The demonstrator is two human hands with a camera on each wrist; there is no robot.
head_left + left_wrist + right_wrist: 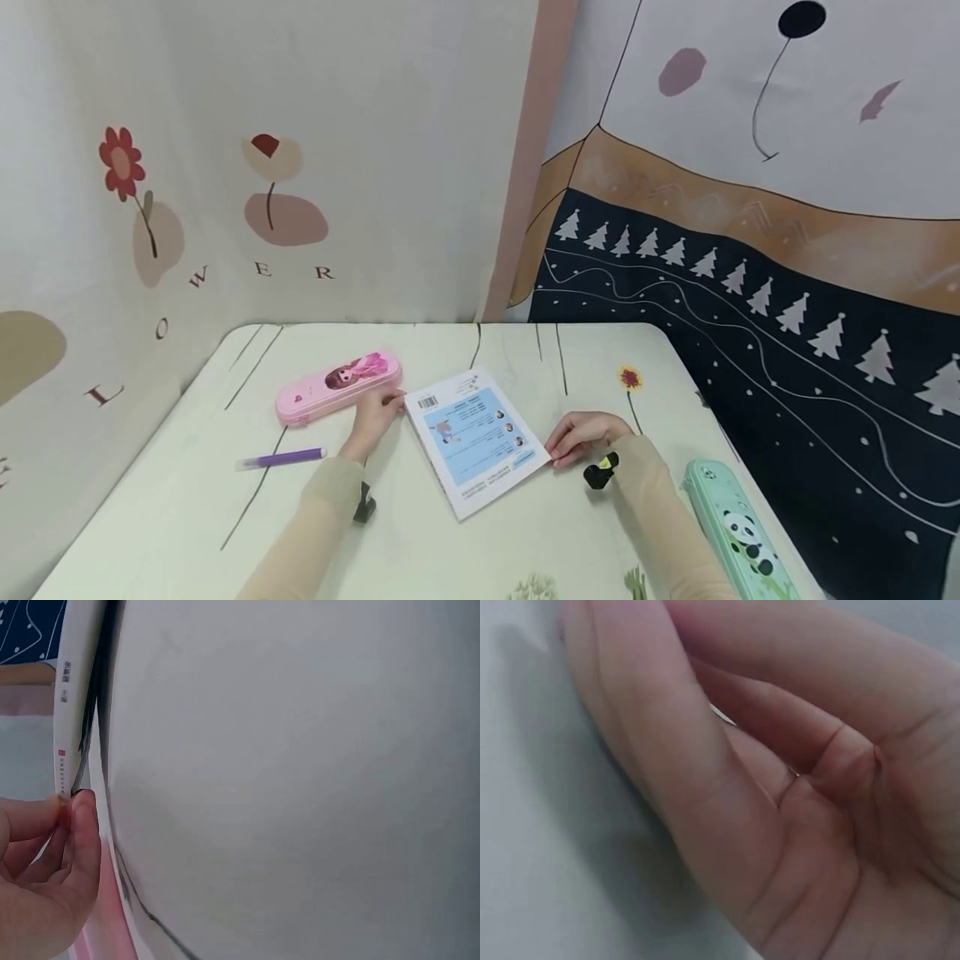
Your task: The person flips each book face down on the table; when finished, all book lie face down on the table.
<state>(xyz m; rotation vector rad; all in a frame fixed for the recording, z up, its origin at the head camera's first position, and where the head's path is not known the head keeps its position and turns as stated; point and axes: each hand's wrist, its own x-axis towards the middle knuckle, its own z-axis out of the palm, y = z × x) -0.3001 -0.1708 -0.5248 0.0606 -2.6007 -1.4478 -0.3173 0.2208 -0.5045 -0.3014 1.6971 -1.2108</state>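
A thin book (pixel 477 437) with a white and light-blue cover, a barcode at its far left corner, is held aslant over the middle of the table. My left hand (pixel 372 419) pinches that far left corner between thumb and fingers. In the left wrist view the book's white spine (pixel 73 697) rises from the thumb and fingertips of the left hand (pixel 49 874). At the opposite right corner, my right hand (pixel 588 435) pinches the book's edge. Close up in the right wrist view, the right hand (pixel 727 787) has bent fingers that hide the book.
Just beyond the left hand lies a pink pencil case (pixel 341 387) with a doll picture. A purple marker (pixel 288 457) is on the table (pixel 187 500) left of the left forearm. Near the right edge rests a green panda pencil case (pixel 738 529). Printed curtains (pixel 390 167) stand behind.
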